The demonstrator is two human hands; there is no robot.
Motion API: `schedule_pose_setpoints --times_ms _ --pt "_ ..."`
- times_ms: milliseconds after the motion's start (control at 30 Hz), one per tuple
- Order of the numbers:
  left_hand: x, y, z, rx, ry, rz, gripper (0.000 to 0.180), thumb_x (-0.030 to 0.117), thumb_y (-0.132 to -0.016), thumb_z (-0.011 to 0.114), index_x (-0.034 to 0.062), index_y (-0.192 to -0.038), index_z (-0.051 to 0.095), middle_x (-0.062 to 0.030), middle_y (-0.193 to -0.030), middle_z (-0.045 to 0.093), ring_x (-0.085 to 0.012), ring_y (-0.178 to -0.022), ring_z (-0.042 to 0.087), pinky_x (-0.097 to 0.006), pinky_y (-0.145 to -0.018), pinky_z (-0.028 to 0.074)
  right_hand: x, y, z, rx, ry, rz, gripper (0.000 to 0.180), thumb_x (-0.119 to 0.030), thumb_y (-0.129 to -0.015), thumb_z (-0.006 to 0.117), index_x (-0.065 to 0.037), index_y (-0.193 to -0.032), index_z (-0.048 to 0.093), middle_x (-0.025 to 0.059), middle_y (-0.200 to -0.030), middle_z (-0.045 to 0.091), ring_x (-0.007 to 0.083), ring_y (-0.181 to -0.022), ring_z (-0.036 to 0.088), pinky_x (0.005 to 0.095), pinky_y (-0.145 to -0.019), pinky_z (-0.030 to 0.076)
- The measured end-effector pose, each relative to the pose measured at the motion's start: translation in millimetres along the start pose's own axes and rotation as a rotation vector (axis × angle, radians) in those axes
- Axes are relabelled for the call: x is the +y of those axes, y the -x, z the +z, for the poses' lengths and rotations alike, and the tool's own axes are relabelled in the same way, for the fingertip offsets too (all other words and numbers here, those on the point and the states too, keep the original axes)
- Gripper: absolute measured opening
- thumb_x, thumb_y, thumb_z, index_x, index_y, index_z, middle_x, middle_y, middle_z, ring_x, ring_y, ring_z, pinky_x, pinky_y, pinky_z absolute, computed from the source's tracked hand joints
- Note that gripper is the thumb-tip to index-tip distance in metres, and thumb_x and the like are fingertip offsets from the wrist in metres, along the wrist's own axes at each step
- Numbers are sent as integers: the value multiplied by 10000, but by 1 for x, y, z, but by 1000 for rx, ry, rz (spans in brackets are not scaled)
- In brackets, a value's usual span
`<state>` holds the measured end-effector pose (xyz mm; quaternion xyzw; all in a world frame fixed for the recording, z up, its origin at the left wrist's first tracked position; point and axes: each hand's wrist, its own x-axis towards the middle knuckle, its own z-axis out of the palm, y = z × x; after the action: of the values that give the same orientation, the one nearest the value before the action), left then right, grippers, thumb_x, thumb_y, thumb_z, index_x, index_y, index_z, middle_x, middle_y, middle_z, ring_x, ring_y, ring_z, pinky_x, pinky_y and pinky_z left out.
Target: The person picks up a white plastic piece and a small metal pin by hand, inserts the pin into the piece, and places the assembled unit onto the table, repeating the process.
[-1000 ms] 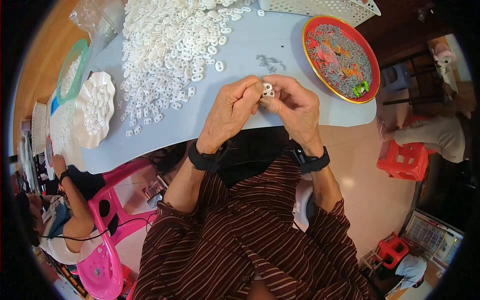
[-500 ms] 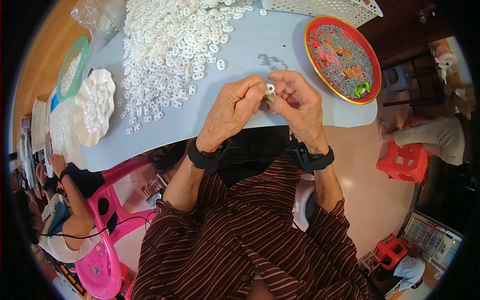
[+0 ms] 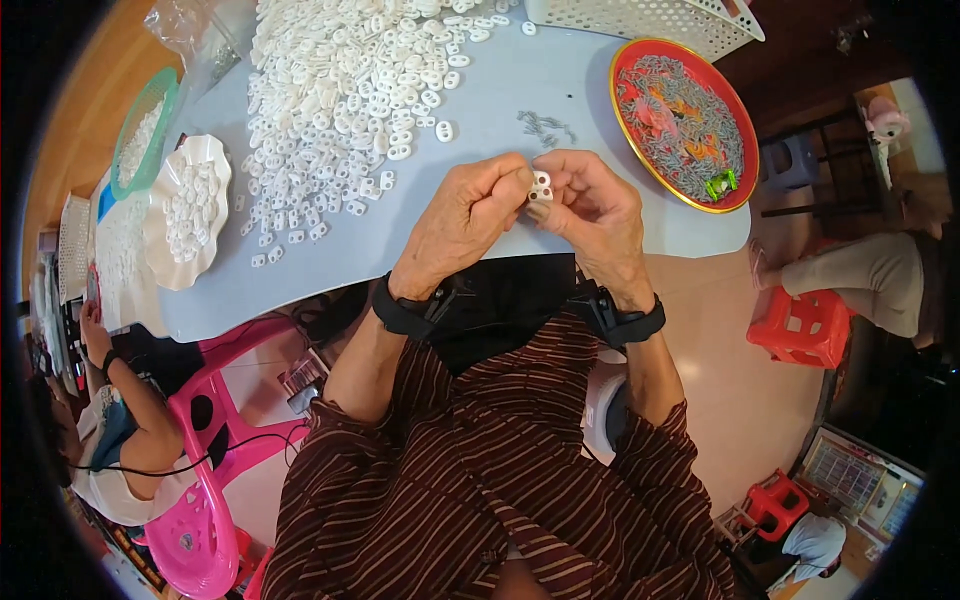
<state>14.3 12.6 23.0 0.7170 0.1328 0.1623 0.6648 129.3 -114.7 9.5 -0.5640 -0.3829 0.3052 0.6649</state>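
Observation:
Over the table's near edge, my left hand and my right hand meet fingertip to fingertip. Between them is a small white plastic piece with dark round holes; whether it is one part or two pressed together I cannot tell. My right thumb and forefinger pinch it from the right. The curled left fingers grip its left side and hide part of it. Just beyond my hands lie several loose grey pins. A big heap of white two-holed pieces spreads to the left.
A red gold-rimmed tray of grey pins sits at the right. White pieces fill a scalloped dish and a green basket at the left. A white perforated basket stands at the back. A co-worker sits at far left.
More of the white piece and its holes now shows between my fingertips. My hands stay in nearly the same place. At far left, the co-worker's hand has shifted left.

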Motion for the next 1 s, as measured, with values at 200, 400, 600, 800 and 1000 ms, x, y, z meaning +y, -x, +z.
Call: schedule_pose_setpoints --times_ms 200,400,600,800,1000 --pt "2 1 -1 -27 20 -35 291 201 -982 438 17 -767 503 17 -645 443 -63 -606 406 -231 -554 342 3 2 4 26 114 -101 305 -25 -800 726 -9 -1076 597 2 -811 630 39 -671 545 178 -580 438" --pt "-2 1 -1 -34 -13 10 289 200 -975 435 19 -757 497 10 -611 425 -67 -580 388 -242 -522 334 6 2 1 23 204 -134 274 -53 -791 744 -24 -1031 615 -21 -743 593 28 -627 521 174 -524 410" --pt "3 3 0 -30 -29 14 291 202 -974 429 22 -755 497 8 -603 419 -72 -578 377 -247 -522 327 5 3 1 11 221 -120 276 -59 -798 745 0 -1032 610 4 -747 596 57 -639 555 193 -547 455" --pt "4 5 0 -44 -27 -28 300 203 -982 418 23 -755 496 11 -626 426 -72 -605 375 -242 -554 321 8 4 5 57 222 -173 248 -104 -795 755 -26 -984 614 -27 -692 569 29 -599 513 173 -504 402" --pt "1 6 1 -51 4 -13 294 201 -985 424 21 -766 501 8 -637 436 -74 -618 398 -234 -567 336 8 4 2 27 236 -188 236 -106 -796 755 -29 -975 621 -27 -715 588 23 -603 510 171 -504 392"
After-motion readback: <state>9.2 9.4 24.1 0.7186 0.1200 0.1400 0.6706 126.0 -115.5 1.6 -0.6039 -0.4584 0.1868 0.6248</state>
